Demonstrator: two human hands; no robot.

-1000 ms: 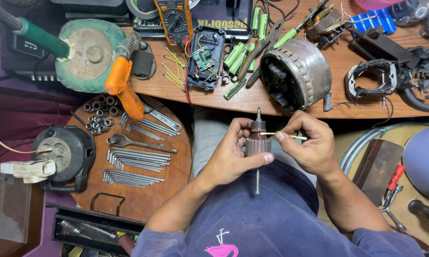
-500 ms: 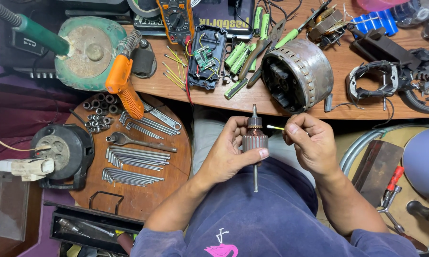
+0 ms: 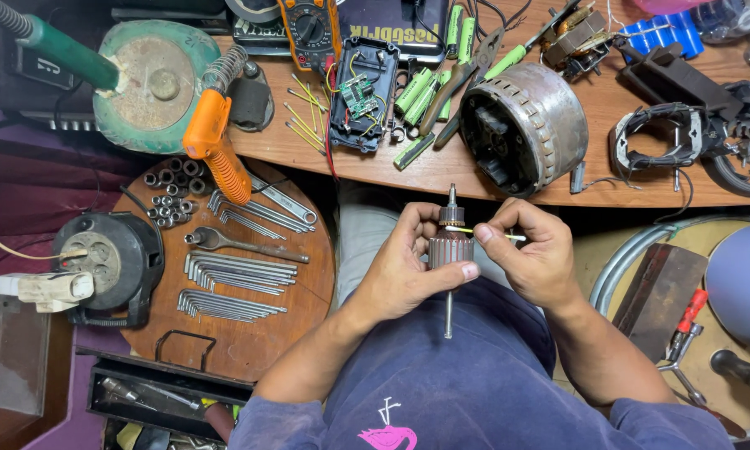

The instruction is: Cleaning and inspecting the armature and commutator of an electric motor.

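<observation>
Both hands as before — right hand [image 3: 535, 260] now presses yellow stick [image 3: 495, 234] against armature [image 3: 450, 247]

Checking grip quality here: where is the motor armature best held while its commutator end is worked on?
Around the wound core of the motor armature, from its left side, as the left hand does. The core is the widest part; this leaves the upright shaft and commutator open to the right hand with its thin yellow stick.
</observation>
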